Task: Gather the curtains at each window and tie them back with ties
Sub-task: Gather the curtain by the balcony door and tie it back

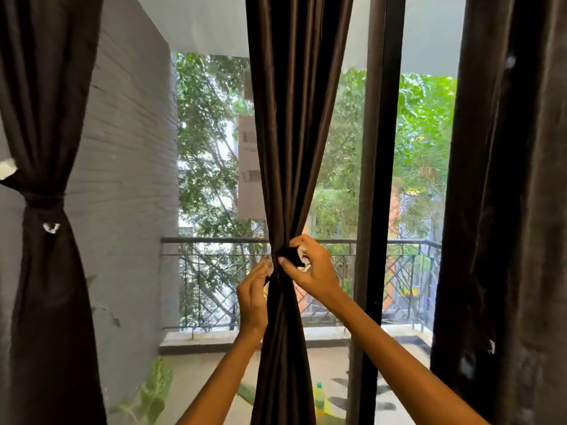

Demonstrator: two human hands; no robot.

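Note:
A dark brown middle curtain (294,133) hangs in front of the glass, gathered to a narrow waist at rail height. A dark tie (288,254) wraps that waist. My right hand (310,268) pinches the tie's end, where a bit of white shows, on the curtain's right side. My left hand (254,297) holds the gathered cloth from the left, with its fingertips at the tie. The left curtain (46,118) is cinched by its own dark tie (43,199). The right curtain (503,210) hangs loose and ungathered.
A dark door frame post (376,179) stands just right of the middle curtain. Beyond the glass lie a balcony with a metal railing (214,240), a grey brick wall (129,179), leafy plants (150,394) and a yellow-green bottle (320,400) on the floor.

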